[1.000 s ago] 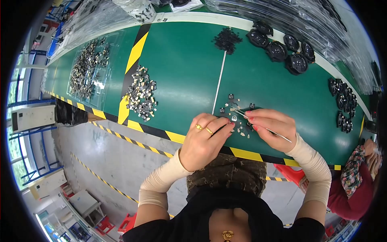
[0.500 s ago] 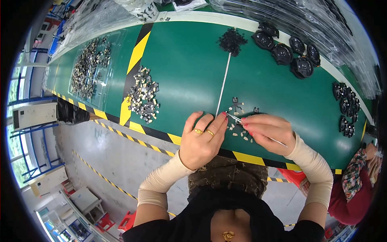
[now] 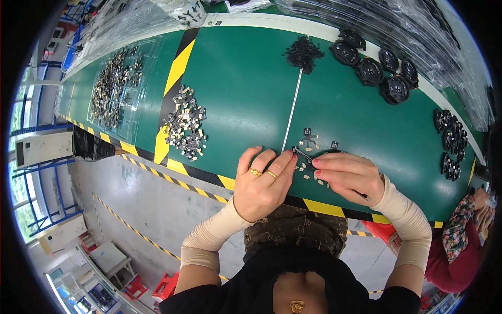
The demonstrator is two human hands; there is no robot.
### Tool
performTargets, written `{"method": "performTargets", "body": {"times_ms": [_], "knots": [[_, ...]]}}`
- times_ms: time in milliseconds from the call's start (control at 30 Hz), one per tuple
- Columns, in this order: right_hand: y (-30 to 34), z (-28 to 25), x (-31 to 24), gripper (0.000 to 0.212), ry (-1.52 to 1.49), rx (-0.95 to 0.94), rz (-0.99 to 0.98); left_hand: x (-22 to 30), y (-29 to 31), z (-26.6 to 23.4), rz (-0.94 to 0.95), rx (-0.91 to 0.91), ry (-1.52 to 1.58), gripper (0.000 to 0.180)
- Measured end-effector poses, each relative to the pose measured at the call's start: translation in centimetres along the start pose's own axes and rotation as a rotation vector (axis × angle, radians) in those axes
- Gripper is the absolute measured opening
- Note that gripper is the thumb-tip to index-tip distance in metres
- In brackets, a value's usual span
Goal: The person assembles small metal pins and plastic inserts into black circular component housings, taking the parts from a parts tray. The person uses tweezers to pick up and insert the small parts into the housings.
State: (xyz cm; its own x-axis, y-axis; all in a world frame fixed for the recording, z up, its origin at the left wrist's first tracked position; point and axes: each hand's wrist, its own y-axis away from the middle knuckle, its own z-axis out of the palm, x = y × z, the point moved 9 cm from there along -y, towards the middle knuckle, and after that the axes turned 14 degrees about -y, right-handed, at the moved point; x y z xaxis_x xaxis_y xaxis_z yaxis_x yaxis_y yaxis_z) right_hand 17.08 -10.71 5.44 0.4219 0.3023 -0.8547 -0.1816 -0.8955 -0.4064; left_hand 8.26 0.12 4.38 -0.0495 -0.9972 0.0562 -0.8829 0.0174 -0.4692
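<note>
The left hand [image 3: 264, 183] pinched a small black part [image 3: 295, 149] at its fingertips; the right hand [image 3: 353, 175] gripped tweezers [image 3: 305, 155], their tip at that part. This piece looked unfinished. Just beyond, pale pieces [image 3: 306, 177] and loose black parts [image 3: 307, 132] lay on the table [image 3: 246, 78], apparently awaiting handling. A mixed pile [image 3: 184, 125] lay left, a black heap [image 3: 303, 55] far off; whether either was finished could not be told. Fingers hid the exact contact, and the right hand partly covered something dark.
</note>
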Motion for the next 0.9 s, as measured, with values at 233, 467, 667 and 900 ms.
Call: {"method": "performTargets", "body": {"times_ms": [233,467,667,900], "knots": [[0.0,0.4,0.0,0.035,0.029,-0.019,0.005,-0.1,0.1,0.0,-0.014,0.006,0.003,0.028],[-0.1,0.3,0.4,0.036,-0.003,0.002,0.064,0.0,0.2,-0.2,0.019,-0.005,-0.005,0.028],[0.3,0.2,0.4,0.034,0.017,0.026,0.022,-0.1,-0.2,0.0,0.035,-0.025,0.018,0.029],[0.2,-0.1,0.5,0.034,0.003,0.046,0.042,-0.1,0.2,-0.2,0.017,0.007,0.005,0.030]]}}
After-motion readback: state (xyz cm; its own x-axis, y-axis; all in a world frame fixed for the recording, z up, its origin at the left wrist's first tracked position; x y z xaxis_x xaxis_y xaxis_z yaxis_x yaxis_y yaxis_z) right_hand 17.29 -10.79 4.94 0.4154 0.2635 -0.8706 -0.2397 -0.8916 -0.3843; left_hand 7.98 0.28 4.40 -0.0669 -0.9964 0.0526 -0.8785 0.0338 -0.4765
